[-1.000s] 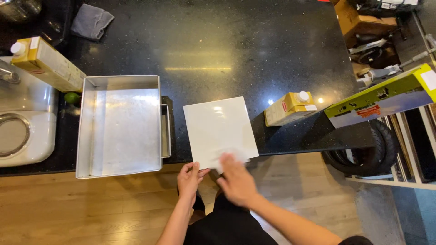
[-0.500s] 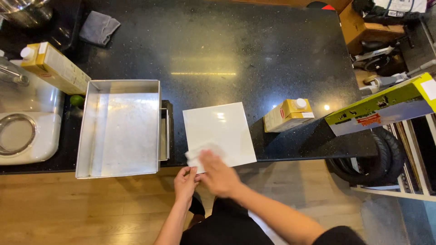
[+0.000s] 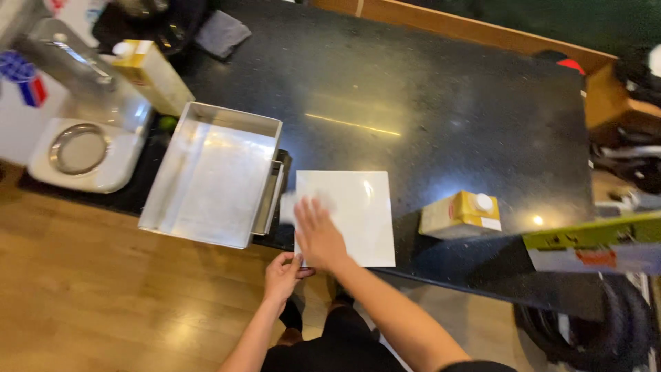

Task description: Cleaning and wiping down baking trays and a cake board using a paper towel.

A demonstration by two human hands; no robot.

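Here, tile (image 3: 354,210): stiff, glossy, likely slippery and breakable; hold it by the edges.
Right hand (image 3: 318,238): fingers spread flat, wiping with a cloth (image 3: 292,204).
Left hand (image 3: 282,274): fingers pinch the tile's near corner at the bench (image 3: 441,96) edge.

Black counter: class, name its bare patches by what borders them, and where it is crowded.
The black counter lies bare beyond the white board and carton, up to the wooden edge. Crowded on the left: metal tray, tall carton, grey cloth.
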